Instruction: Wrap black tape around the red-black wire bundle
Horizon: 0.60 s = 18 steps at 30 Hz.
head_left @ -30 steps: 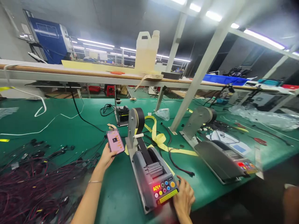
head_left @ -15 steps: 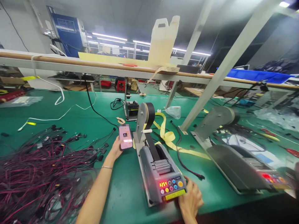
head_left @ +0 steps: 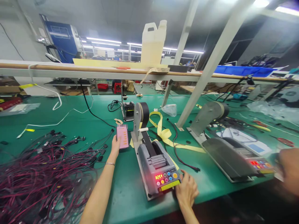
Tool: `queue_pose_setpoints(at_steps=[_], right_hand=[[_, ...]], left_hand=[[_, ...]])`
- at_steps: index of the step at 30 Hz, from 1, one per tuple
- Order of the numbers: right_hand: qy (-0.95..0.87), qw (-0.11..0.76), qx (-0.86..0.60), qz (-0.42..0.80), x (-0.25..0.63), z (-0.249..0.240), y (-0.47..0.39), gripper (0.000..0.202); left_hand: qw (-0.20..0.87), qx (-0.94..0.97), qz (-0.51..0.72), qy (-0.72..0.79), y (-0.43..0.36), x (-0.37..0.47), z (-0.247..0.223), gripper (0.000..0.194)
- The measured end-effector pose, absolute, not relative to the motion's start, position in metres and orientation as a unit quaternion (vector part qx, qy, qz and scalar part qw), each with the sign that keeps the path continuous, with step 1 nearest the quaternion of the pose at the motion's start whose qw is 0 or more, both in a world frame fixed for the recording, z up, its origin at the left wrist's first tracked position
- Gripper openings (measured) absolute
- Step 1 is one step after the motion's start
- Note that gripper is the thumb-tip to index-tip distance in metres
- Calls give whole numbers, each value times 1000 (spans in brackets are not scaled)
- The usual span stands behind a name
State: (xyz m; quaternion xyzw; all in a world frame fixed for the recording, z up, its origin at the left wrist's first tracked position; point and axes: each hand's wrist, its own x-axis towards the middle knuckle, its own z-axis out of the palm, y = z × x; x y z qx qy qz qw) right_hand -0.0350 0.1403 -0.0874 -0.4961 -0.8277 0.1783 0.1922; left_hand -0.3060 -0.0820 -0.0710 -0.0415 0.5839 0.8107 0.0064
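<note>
Resting on the green tabletop (head_left: 70, 124), long axis running away from the body: tape dispenser (head_left: 155, 161). Touching its near right corner, right hand (head_left: 187, 191), fingers curled loosely. Gripping a phone (head_left: 122, 137) just left of it, left hand (head_left: 115, 146).

**Bench count: two dispensers, one phone**

Two grey tape dispensers are sitting on the green bench: the near tape dispenser (head_left: 155, 161) with one lit red display, and the far tape dispenser (head_left: 224, 149). One phone (head_left: 122, 137) is showing its pink screen. One white jug (head_left: 153, 42) is standing on the shelf. One blue bin (head_left: 243, 71) is lying there too. One heap of red-and-black wires (head_left: 44, 171) is spreading at the left. Two hands of the wearer are showing.
</note>
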Motion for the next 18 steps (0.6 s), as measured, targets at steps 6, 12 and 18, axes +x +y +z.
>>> queue_pose_setpoints(at_steps=[6, 12, 18], right_hand=[[-815, 216, -493, 215, -38, -84, 140, 37], [-794, 240, -484, 278, -39, -82, 136, 36], [-725, 261, -469, 431, -30, -67, 151, 31]], left_hand=[[125, 29, 849, 513, -80, -292, -51, 56], [194, 65, 876, 437, -89, -309, -36, 57], [115, 4, 857, 502, -87, -330, -37, 48]])
